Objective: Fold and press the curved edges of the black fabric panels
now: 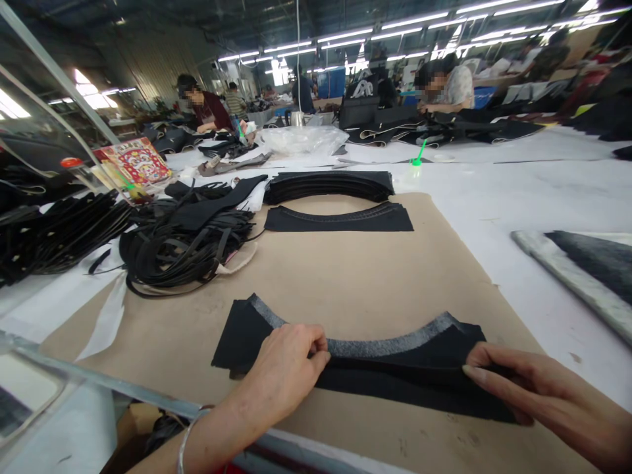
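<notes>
A black fabric panel (385, 385) with a curved grey strip (390, 346) along its far edge lies on brown paper in front of me. My left hand (296, 352) is closed at the panel's middle, thumb and fingers pinching a dark fold or strip that runs across it. At the panel's right end, my right hand (513, 382) pinches the same dark edge between thumb and fingers. Whether that strip is a separate piece or part of the panel, I cannot tell. Farther off lie a single curved black panel (340, 224) and a stack of similar panels (328, 186).
A tangled pile of black strips (192, 237) lies to the left, beside more bundled strips (64, 227). Past the brown paper (345, 263) stands a green-capped bottle (416, 164). A grey-topped slab (587, 270) is at the right. Two people work across the table.
</notes>
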